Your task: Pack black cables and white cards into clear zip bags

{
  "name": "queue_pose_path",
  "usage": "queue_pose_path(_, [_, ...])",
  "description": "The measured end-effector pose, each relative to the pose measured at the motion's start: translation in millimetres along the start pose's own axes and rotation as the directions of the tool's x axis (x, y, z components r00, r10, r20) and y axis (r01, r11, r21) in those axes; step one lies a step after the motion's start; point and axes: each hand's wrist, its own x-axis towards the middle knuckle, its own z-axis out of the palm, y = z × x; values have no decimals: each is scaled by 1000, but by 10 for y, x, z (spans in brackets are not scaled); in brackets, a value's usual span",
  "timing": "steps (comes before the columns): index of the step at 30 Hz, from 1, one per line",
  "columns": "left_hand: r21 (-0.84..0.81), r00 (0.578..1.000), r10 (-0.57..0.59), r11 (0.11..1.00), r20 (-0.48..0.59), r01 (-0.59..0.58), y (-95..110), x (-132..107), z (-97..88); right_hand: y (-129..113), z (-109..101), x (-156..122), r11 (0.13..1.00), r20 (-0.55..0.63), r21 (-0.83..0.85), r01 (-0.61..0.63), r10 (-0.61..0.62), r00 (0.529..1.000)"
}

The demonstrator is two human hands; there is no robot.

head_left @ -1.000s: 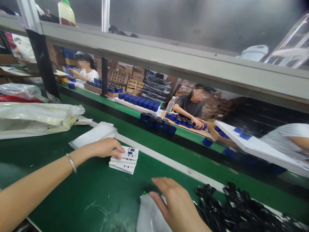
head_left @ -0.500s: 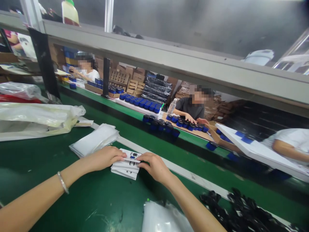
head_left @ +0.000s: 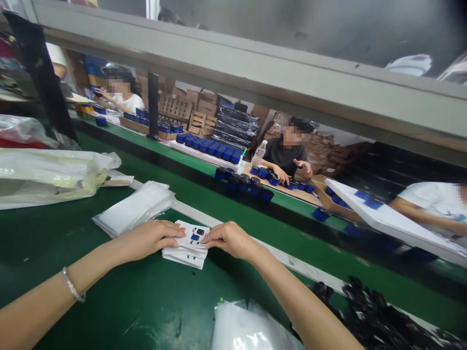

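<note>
A small stack of white printed leaflets [head_left: 193, 236] lies on the green table, its top one showing black and blue pictures. The lower leaflets fan out unevenly towards me. My left hand [head_left: 156, 239] grips the left edge of the top leaflet between thumb and fingers, a metal bangle round the wrist. At the right edge, my right hand [head_left: 229, 241] pinches the same leaflet; its fingertips partly cover the corner. Just behind my left hand is a pile of flat, whitish plastic-wrapped packets [head_left: 133, 206].
Clear plastic bags [head_left: 248, 325] lie in front. Black cables [head_left: 368, 306] are heaped at right. A large plastic bag [head_left: 47, 177] sits left. Across a pale strip stand blue-and-black round items [head_left: 244, 182]. Co-workers sit beyond, under a long grey beam [head_left: 233, 63].
The top leaflet now lies flatter, and more of its print shows. Both hands stay on it. The camera view has shifted slightly. A co-worker across the table has raised one hand.
</note>
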Motion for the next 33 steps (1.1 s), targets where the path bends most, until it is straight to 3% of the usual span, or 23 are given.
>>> queue_pose_path(5, [-5,1000,6,1000,-17,-6,19,-9,4,-18,52,-36,1000,-32,3,17,-17,999])
queue_pose_path(9, [12,998,-12,1000,-69,13,68,-44,8,-61,130,-57,1000,-148,1,-27,27,989])
queue_pose_path(14, [57,971,-41,997,-236,56,158,-41,56,-80,166,-31,989,-334,133,-64,106,937])
queue_pose_path(17, [105,934,21,994,-357,18,215,-35,94,-146,176,-34,953,-411,295,-65,189,892])
queue_pose_path(21, [203,837,154,978,-524,-53,402,-141,150,-386,231,-134,799,-422,593,-97,411,808])
queue_pose_path(25, [320,728,337,932,-597,-170,706,-402,299,-703,254,-413,496,-129,849,-181,527,840])
queue_pose_path(26, [323,726,364,924,-584,-204,768,-487,367,-776,258,-511,412,-66,889,-199,545,836])
queue_pose_path(28, [183,799,270,962,-538,-202,858,-673,553,-914,297,-729,317,-24,924,-213,603,797])
queue_pose_path(29, [-3,846,103,992,-524,-123,892,-768,668,-980,346,-842,326,-43,919,-223,643,765])
queue_pose_path(30, [-228,858,-102,973,-503,-18,928,-858,795,-1047,421,-953,381,-87,890,-252,682,726])
queue_pose_path(31, [-479,857,-281,877,-432,46,973,-938,927,-1115,523,-1057,476,-156,829,-295,703,694])
queue_pose_path(33, [-815,743,-577,574,-339,73,1110,-1057,1178,-1252,800,-1232,664,-323,630,-403,696,641])
